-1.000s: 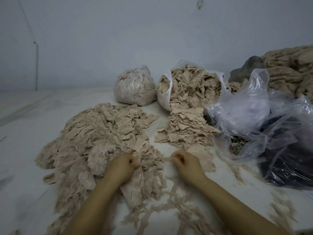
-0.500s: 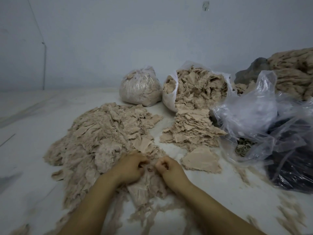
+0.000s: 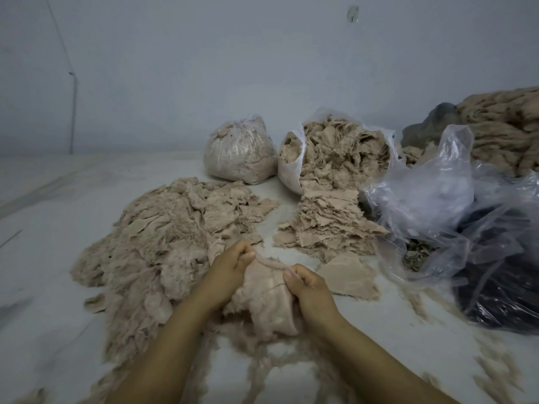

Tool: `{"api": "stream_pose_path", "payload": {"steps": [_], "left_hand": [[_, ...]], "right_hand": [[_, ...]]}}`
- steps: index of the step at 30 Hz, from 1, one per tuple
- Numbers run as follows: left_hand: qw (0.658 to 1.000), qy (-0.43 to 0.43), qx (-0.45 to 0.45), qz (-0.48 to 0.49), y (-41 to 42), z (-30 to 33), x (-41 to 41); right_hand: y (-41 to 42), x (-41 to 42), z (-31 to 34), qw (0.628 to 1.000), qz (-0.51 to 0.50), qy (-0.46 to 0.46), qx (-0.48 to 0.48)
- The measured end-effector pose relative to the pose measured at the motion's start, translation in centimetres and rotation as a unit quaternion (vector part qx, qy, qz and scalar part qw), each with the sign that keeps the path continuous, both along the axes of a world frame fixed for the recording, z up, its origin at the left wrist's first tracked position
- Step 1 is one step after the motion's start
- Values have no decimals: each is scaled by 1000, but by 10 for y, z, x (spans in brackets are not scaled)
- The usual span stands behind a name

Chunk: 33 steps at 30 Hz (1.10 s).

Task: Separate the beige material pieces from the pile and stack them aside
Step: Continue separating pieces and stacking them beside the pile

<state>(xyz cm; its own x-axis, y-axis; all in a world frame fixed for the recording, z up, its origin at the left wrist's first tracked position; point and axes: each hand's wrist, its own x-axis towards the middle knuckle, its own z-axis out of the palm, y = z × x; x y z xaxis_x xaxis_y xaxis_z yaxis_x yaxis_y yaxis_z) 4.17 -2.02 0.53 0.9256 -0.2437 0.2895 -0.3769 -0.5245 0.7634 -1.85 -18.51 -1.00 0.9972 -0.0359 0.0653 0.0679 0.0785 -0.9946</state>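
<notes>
A wide pile of tangled beige material (image 3: 163,240) covers the left of the white surface. At its near right edge, my left hand (image 3: 229,265) and my right hand (image 3: 303,282) each pinch an end of one beige piece (image 3: 267,290), whose top edge stretches between them while the rest hangs down. To the right lies a flat beige piece (image 3: 345,272), and behind it a stack of flat beige pieces (image 3: 326,225).
An open white bag (image 3: 288,167) spills beige scraps onto the stack. A tied clear bag (image 3: 237,154) stands to its left. Crumpled clear plastic (image 3: 431,199) over a dark bag (image 3: 501,287) fills the right. Loose fibres (image 3: 493,368) litter the near surface.
Both hands came together at the pile's edge, took hold of one beige piece, then drew apart, stretching its top edge between them.
</notes>
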Motion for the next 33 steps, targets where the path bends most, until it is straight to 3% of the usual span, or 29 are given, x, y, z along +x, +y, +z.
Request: {"api": "stream_pose_path", "payload": {"steps": [6, 10, 14, 18, 20, 27, 30, 33], "left_hand": [[998, 24, -49, -39, -17, 6, -4], [1000, -7, 18, 13, -5, 0, 1], [998, 9, 57, 25, -4, -5, -3], [992, 97, -32, -73, -28, 7, -16], [988, 93, -52, -113, -38, 7, -20], [994, 8, -71, 86, -15, -1, -5], [999, 14, -32, 26, -17, -2, -11], [983, 118, -113, -86, -36, -2, -25]], "right_hand": [[-4, -2, 3, 1000, 7, 4, -7], [-8, 0, 7, 999, -21, 9, -28], [-14, -4, 7, 999, -10, 42, 19], [-9, -3, 14, 999, 32, 25, -12], [-9, -3, 15, 999, 32, 38, -20], [-37, -5, 8, 999, -14, 33, -40], [-37, 0, 7, 997, -38, -3, -59], [-25, 5, 6, 997, -57, -40, -44]]}}
